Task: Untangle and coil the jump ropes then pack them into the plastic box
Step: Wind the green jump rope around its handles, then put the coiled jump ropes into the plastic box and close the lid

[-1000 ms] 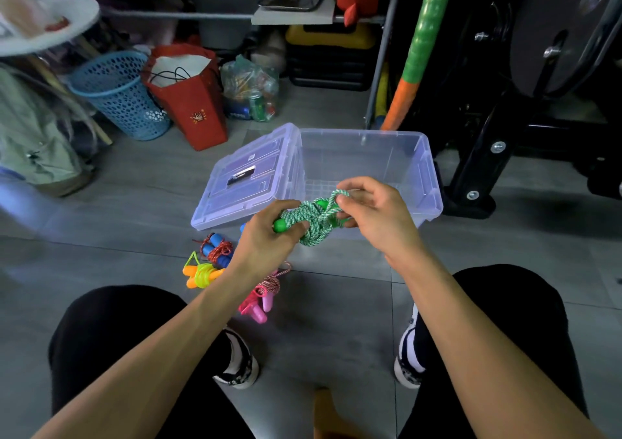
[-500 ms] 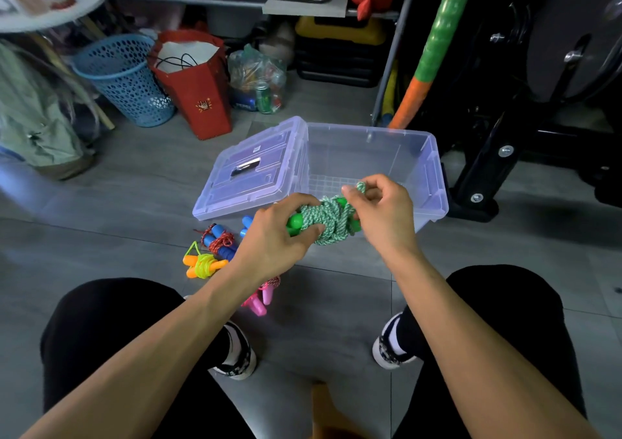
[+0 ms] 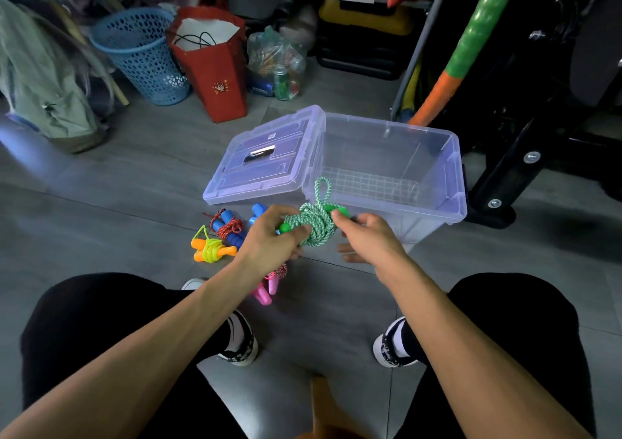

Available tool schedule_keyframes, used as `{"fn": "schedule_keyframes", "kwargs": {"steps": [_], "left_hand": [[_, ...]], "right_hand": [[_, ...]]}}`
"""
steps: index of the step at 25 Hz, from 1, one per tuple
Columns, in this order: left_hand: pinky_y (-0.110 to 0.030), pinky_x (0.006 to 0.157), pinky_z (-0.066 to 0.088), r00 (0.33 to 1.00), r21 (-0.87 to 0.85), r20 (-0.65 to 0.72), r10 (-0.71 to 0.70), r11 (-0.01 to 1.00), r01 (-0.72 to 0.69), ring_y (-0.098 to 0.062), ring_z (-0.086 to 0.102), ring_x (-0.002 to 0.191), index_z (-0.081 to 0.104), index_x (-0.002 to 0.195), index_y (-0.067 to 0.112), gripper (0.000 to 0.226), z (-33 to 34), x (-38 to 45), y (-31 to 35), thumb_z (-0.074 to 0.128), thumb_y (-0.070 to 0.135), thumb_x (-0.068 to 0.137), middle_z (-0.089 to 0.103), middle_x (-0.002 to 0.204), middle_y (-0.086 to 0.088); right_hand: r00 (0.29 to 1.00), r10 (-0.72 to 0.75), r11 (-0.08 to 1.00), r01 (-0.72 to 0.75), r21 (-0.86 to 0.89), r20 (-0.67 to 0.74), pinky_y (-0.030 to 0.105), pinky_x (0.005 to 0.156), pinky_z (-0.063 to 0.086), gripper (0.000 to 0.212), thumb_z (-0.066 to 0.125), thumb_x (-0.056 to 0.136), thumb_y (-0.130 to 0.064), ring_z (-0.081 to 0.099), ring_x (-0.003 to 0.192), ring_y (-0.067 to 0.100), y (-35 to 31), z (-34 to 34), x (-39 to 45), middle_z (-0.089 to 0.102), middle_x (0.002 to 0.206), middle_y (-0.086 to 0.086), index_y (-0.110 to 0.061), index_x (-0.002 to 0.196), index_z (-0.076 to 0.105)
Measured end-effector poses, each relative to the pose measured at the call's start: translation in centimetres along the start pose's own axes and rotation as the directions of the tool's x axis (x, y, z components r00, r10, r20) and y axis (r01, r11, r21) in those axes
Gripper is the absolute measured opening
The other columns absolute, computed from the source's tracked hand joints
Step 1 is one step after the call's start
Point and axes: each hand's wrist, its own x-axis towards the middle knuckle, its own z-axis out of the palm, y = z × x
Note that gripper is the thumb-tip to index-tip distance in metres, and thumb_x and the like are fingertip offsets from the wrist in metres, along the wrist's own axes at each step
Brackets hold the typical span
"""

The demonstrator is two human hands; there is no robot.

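1. The left hand [image 3: 272, 236] covers one end of the green-handled jump rope wound in green-and-white cord [image 3: 311, 225].
2. The pink-handled jump rope [image 3: 266, 290] lies partly behind the left forearm.
3. The blue-handled jump rope nearest the clear plastic box [image 3: 257, 210] shows only its tip.

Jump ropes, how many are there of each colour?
Green jump rope, held in both hands: 1
Orange-handled jump rope, on the floor: 1
Blue-handled jump ropes, on the floor: 2, one with red cord and one mostly hidden by the left hand
Pink-handled jump rope, on the floor: 1
Total: 5
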Motion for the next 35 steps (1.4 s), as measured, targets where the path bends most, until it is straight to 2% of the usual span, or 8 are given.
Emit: {"fn": "schedule_keyframes", "kwargs": {"steps": [4, 10, 15, 21, 25, 28, 32, 35], "left_hand": [[-0.015, 0.069, 0.049, 0.988, 0.03, 0.153, 0.009, 0.999, -0.013, -0.006, 0.062, 0.079, 0.056, 0.118, 0.018, 0.036, -0.9, -0.1, -1.4, 0.071, 0.012, 0.086, 0.06, 0.102, 0.002], [-0.03, 0.065, 0.051, 0.977, 0.254, 0.124, -0.173, 0.958, 0.137, -0.037, 0.065, 0.064, 0.064, 0.092, 0.008, 0.013, -1.7, 2.3, -4.5, 0.063, 0.02, 0.087, 0.07, 0.075, -0.02], [-0.019, 0.045, 0.046, 0.928, 0.119, -0.022, -0.372, 0.921, 0.372, -0.007, 0.055, 0.039, 0.061, 0.066, 0.015, 0.025, -3.3, 5.0, -12.2, 0.057, 0.01, 0.091, 0.06, 0.043, 0.003], [-0.032, 0.058, 0.046, 0.749, -0.194, -0.231, -0.621, 0.784, 0.59, -0.021, 0.052, 0.058, 0.059, 0.076, 0.012, 0.024, -1.0, 10.0, -23.3, 0.065, 0.033, 0.086, 0.058, 0.058, -0.002], [-0.036, 0.074, 0.054, 0.613, -0.403, -0.243, -0.752, 0.653, 0.641, -0.027, 0.061, 0.094, 0.043, 0.126, 0.012, 0.087, 0.1, 13.2, -28.0, 0.075, 0.057, 0.059, 0.057, 0.111, -0.009], [-0.047, 0.087, 0.054, 0.652, -0.264, -0.289, -0.701, 0.713, 0.649, -0.029, 0.06, 0.104, 0.035, 0.133, 0.021, 0.102, 0.0, 15.0, -30.0, 0.077, 0.062, 0.049, 0.056, 0.121, -0.009], [-0.047, 0.084, 0.057, 0.684, -0.277, -0.296, -0.667, 0.745, 0.607, -0.027, 0.064, 0.095, 0.039, 0.123, 0.022, 0.083, 0.3, 15.4, -29.9, 0.08, 0.049, 0.056, 0.061, 0.108, -0.006], [-0.047, 0.083, 0.057, 0.654, -0.425, -0.382, -0.653, 0.752, 0.503, -0.025, 0.068, 0.089, 0.051, 0.11, 0.014, 0.067, 0.1, 13.5, -27.7, 0.077, 0.048, 0.058, 0.067, 0.1, -0.007]], "right_hand": [[0.993, 0.012, 0.98, -0.035, 0.193, 0.117, 0.033, 0.055, 0.057, 0.039, 0.072, 0.085, -0.033, 0.072, 0.072, 0.021, -0.1, 2.0, 1.0, 0.07, 0.105, 0.007, -0.016, 0.114, 0.054], [0.996, 0.047, 0.985, -0.034, -0.171, 0.072, 0.041, 0.063, 0.061, 0.045, 0.076, 0.077, -0.025, 0.067, 0.093, 0.023, 2.2, 4.0, 4.6, 0.063, 0.106, 0.003, -0.019, 0.112, 0.049], [0.99, 0.117, 0.954, -0.089, -0.286, 0.083, 0.047, 0.072, 0.061, 0.067, 0.072, 0.049, -0.053, 0.069, 0.088, 0.023, 7.3, 6.5, 10.1, 0.07, 0.101, 0.005, -0.018, 0.104, 0.059], [0.988, 0.133, 0.981, -0.12, -0.155, 0.078, 0.054, 0.082, 0.057, 0.019, 0.069, 0.085, -0.026, 0.066, 0.098, 0.024, 12.5, 9.6, 13.6, 0.066, 0.107, 0.004, -0.024, 0.096, 0.053], [0.979, 0.161, 0.979, -0.143, -0.144, 0.125, 0.056, 0.088, 0.054, 0.022, 0.068, 0.08, -0.036, 0.066, 0.102, 0.021, 14.2, 9.5, 15.0, 0.065, 0.102, -0.008, -0.032, 0.096, 0.053], [0.983, 0.134, 0.981, -0.113, -0.157, 0.127, 0.054, 0.09, 0.053, 0.029, 0.068, 0.076, -0.04, 0.065, 0.104, 0.019, 13.4, 9.6, 15.9, 0.064, 0.102, -0.012, -0.035, 0.101, 0.055], [0.983, 0.079, 0.983, -0.05, -0.175, 0.163, 0.045, 0.099, 0.049, 0.061, 0.066, 0.076, -0.043, 0.059, 0.115, 0.018, 13.1, 10.4, 16.0, 0.061, 0.122, -0.005, -0.033, 0.133, 0.047], [0.985, 0.059, 0.992, -0.04, -0.12, 0.161, 0.051, 0.091, 0.054, 0.059, 0.067, 0.06, -0.058, 0.066, 0.104, 0.021, 13.6, 10.0, 15.1, 0.067, 0.114, 0.0, -0.037, 0.114, 0.059]]}}
